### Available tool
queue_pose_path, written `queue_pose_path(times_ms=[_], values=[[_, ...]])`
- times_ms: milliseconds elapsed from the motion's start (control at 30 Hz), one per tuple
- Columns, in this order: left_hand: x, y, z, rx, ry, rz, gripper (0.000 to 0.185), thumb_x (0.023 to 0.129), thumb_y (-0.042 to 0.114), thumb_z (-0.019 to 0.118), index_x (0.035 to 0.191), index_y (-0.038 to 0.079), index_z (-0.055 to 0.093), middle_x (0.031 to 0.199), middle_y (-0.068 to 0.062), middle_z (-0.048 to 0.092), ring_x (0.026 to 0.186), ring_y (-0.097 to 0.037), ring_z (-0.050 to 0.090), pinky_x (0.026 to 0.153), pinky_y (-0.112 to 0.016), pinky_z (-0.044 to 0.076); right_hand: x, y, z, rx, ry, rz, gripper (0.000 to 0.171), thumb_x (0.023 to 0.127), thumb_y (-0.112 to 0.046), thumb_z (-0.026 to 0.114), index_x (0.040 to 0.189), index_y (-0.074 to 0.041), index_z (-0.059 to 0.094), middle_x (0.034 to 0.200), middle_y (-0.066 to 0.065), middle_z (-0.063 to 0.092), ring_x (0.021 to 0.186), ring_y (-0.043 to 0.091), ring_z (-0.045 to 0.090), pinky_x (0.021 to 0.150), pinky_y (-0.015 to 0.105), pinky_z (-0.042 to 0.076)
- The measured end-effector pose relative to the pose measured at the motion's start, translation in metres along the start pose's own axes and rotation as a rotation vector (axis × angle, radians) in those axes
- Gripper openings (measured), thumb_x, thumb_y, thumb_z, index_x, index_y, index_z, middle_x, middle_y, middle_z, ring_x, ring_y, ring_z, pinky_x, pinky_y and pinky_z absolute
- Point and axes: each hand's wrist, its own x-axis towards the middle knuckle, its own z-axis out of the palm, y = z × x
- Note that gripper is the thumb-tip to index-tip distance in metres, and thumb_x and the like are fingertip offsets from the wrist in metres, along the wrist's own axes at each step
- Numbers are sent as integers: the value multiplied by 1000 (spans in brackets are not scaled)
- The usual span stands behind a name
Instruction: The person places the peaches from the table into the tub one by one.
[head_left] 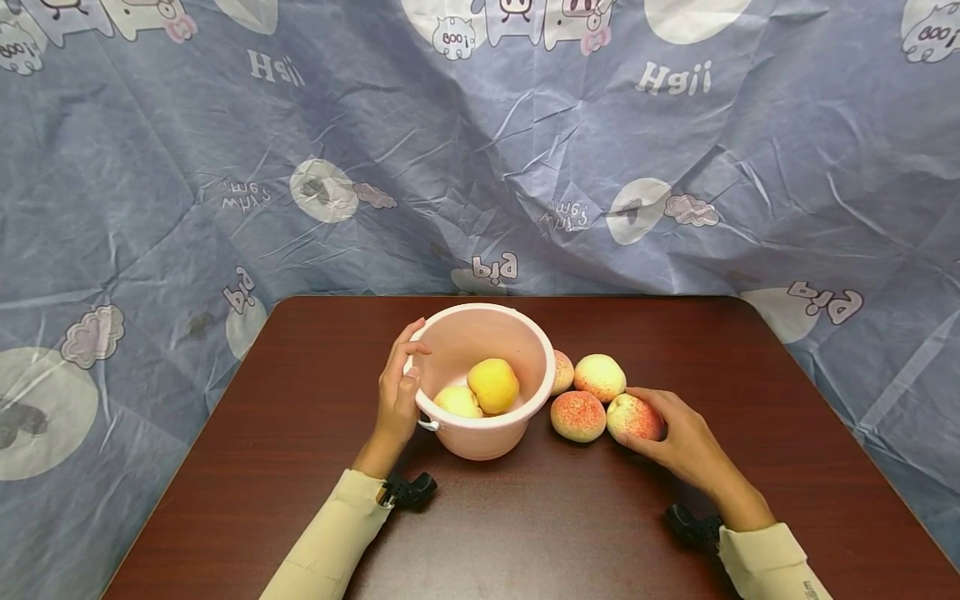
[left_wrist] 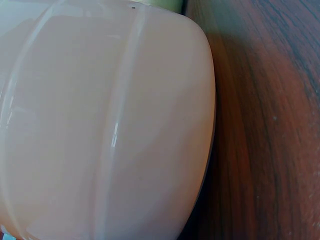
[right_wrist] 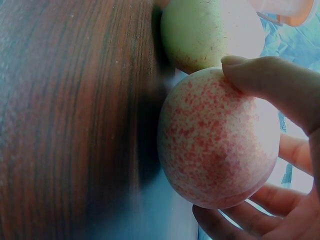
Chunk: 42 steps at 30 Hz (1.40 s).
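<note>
A pale pink bucket point(head_left: 480, 440) stands on the table, tilted slightly toward me, with two yellow fruits point(head_left: 493, 385) inside. My left hand point(head_left: 399, 392) holds its left rim, the fingers over the edge. The bucket's wall point(left_wrist: 110, 120) fills most of the left wrist view. To the right, my right hand point(head_left: 678, 437) grips a red-and-yellow peach point(head_left: 630, 417) between thumb and fingers. In the right wrist view the speckled peach point(right_wrist: 215, 140) sits in the grasp, with another peach point(right_wrist: 210, 35) touching or close behind it.
Beside the bucket lie a red-speckled peach point(head_left: 578, 417), a pale yellow peach point(head_left: 600, 377) and one partly hidden peach point(head_left: 562, 372). They rest on a dark brown table point(head_left: 285, 467). A blue printed cloth point(head_left: 420, 167) hangs behind the table's far edge.
</note>
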Motion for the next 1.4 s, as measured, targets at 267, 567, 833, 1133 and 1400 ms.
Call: queue_pose_path(times_ms=[267,567,833,1133,1400], values=[[1,8,1,8,1,-18,31,81,9,35,98,-10,53,136,-33,45,127,-50,40,108,-40,30,-1,0,-1,1,1,6,64,73,-38,82,126,-12,59,118,8,60,108,27,56,85,48,44],[1,6,1,6,0,-7,31,81,8,35,98,-10,54,136,-32,45,127,-51,40,107,-39,30,-3,0,-1,-2,8,10,64,73,-39,82,127,-12,59,119,8,60,109,26,57,84,48,44],[-7,-27,0,17,12,-1,38,83,18,36,100,-10,54,142,-20,46,132,-36,41,108,-39,29,-4,0,-2,-3,7,13,65,73,-39,81,127,-11,59,119,8,60,108,26,57,84,49,44],[-9,-35,-1,8,6,-11,39,83,21,37,102,-9,54,143,-16,46,134,-29,40,109,-41,29,-5,2,-2,-10,18,9,65,72,-39,82,127,-12,59,119,6,61,108,25,57,84,45,44],[-8,-34,-2,19,5,-14,40,85,23,37,102,-8,54,142,-19,46,134,-29,41,108,-41,30,-5,0,-5,-6,35,11,66,71,-37,83,127,-12,59,119,8,60,108,26,57,82,46,44]])
